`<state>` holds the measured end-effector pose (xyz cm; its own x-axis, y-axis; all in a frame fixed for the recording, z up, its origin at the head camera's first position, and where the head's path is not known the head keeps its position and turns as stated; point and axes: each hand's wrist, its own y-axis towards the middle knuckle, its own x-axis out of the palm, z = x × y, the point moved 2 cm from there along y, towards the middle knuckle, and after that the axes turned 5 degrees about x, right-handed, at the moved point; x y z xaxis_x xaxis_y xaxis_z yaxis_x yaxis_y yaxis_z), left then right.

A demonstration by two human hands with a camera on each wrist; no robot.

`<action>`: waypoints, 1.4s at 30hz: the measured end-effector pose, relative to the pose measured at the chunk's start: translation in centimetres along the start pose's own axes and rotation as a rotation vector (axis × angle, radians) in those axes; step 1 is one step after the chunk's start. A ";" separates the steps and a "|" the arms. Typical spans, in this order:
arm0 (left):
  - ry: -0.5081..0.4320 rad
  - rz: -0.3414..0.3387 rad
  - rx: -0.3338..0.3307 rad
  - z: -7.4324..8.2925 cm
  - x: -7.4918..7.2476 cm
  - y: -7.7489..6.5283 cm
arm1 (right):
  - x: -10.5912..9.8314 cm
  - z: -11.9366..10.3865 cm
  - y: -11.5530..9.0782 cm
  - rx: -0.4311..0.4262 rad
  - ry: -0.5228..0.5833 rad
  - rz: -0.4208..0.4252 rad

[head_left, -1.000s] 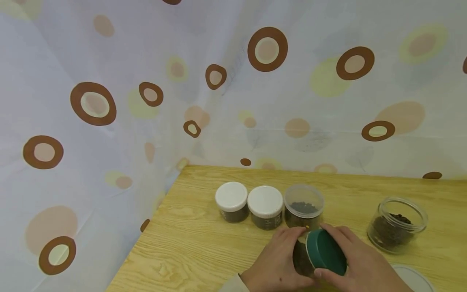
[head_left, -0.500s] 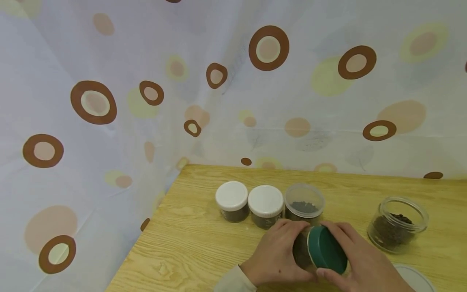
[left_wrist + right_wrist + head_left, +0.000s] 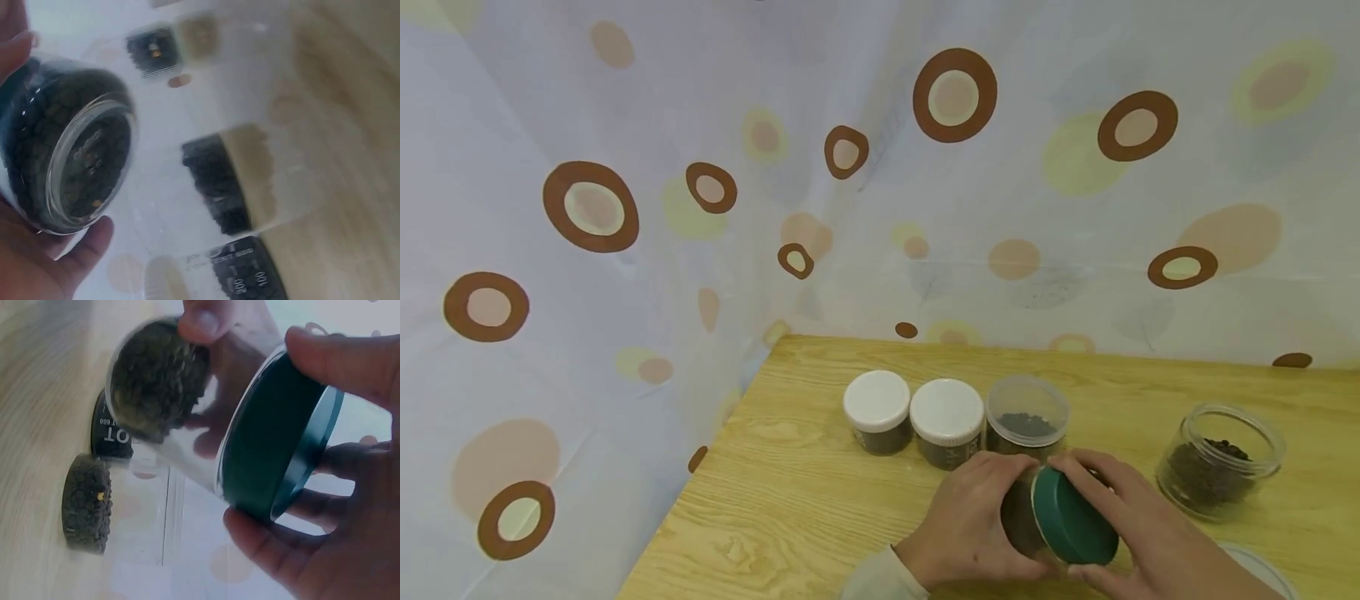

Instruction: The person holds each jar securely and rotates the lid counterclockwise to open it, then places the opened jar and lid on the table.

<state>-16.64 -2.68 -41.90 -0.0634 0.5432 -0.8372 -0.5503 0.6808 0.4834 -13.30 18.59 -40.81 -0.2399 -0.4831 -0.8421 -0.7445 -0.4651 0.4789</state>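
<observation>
A clear jar [image 3: 1018, 523] part-filled with dark, bean-like pieces is tilted in front of me, its green lid [image 3: 1075, 521] facing right and toward me. My left hand [image 3: 958, 529] grips the jar's body from the left. In the left wrist view the round jar base [image 3: 94, 159] shows dark contents through it. The fingers and thumb of my right hand [image 3: 1157, 529] curl about the lid's rim. In the right wrist view the lid [image 3: 272, 428] sits on the jar's mouth, and the contents have slid toward the base.
Two white-lidded jars [image 3: 876, 404] [image 3: 947, 412] and a clear uncovered jar [image 3: 1027, 410] stand in a row behind the hands. An uncovered glass jar [image 3: 1217, 467] of dark pieces stands to the right. A pale lid [image 3: 1262, 567] lies partly behind the right arm. Patterned sheeting [image 3: 955, 208] borders the wooden table [image 3: 790, 467].
My right hand's fingers have shifted on the green lid, and more of the lid's top shows. The left hand keeps its hold on the jar, which stays nearly in place.
</observation>
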 end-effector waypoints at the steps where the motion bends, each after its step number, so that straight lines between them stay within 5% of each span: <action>1: 0.009 0.010 0.007 0.1 -0.1 0.0 | -0.1 0.0 0.0 -0.017 0.000 0.006; 9: -0.009 -0.057 0.009 0.2 -0.5 0.0 | -0.6 -0.2 0.1 -0.146 0.071 0.032; 14: 0.008 -0.035 -0.014 0.0 -0.4 -0.3 | -0.6 -0.6 0.4 -0.138 0.005 0.017; 22: 0.077 0.066 -0.039 0.0 -0.7 0.0 | -0.6 0.0 0.0 0.234 0.040 -0.185; 30: 0.113 0.086 -0.026 0.1 0.0 -0.1 | -0.1 0.2 0.0 0.448 0.057 -0.355; 42: 0.205 0.097 0.017 0.0 -0.1 -0.5 | 0.0 -0.1 0.4 0.482 0.072 -0.392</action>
<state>-16.32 -3.08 -42.09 -0.2839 0.4970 -0.8200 -0.5196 0.6390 0.5672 -13.51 18.30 -40.55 0.1379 -0.4011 -0.9056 -0.9701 -0.2392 -0.0418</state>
